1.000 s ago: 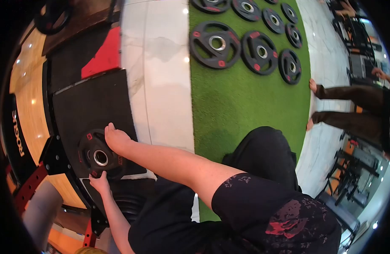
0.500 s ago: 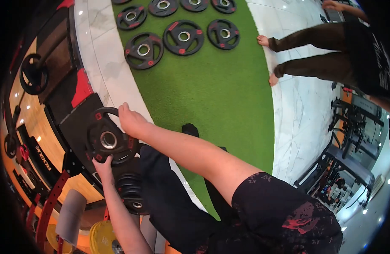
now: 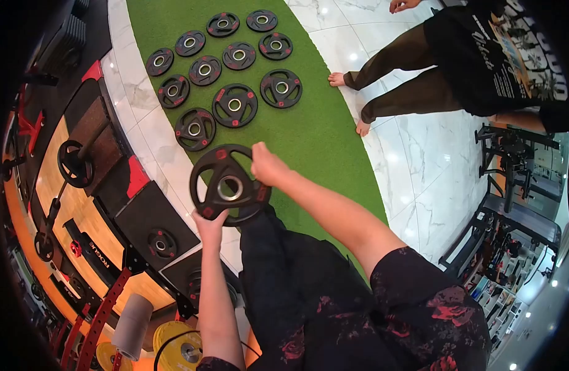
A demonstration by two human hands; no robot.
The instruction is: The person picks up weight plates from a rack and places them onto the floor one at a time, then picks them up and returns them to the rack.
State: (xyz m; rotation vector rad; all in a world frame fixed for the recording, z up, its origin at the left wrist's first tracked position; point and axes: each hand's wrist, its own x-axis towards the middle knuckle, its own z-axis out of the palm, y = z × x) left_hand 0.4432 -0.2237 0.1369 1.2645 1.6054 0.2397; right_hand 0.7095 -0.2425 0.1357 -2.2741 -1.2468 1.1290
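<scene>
- A black weight plate (image 3: 226,168) is held in both hands, its round face turned up towards the view; being round, it has no long axis.
- The right hand (image 3: 269,168) is closed on the far right rim, and the left hand (image 3: 211,225) is gripped at the near left rim, with the thumb laid on the face.
- By the green turf (image 3: 324,154), the held plate is seen over its left edge; the right hand is placed nearer the turf, while the left hand is seen over the pale tiles (image 3: 150,133) beside it.
- Past the held plate, on the far part of the turf, similar plates (image 3: 247,114) are laid flat in rough rows, well apart from either hand.
- Left of the turf, beyond the tiles, a smaller plate (image 3: 169,250) is seen on a black mat (image 3: 136,216).
- "ROGUE" can be read on a black beam (image 3: 90,245) left of the turf. Red marks are borne by the held plate, but cannot be made out as words.
- Right of the turf, a person (image 3: 457,55) is seen in a dark shirt; its pale script cannot be read surely.
</scene>
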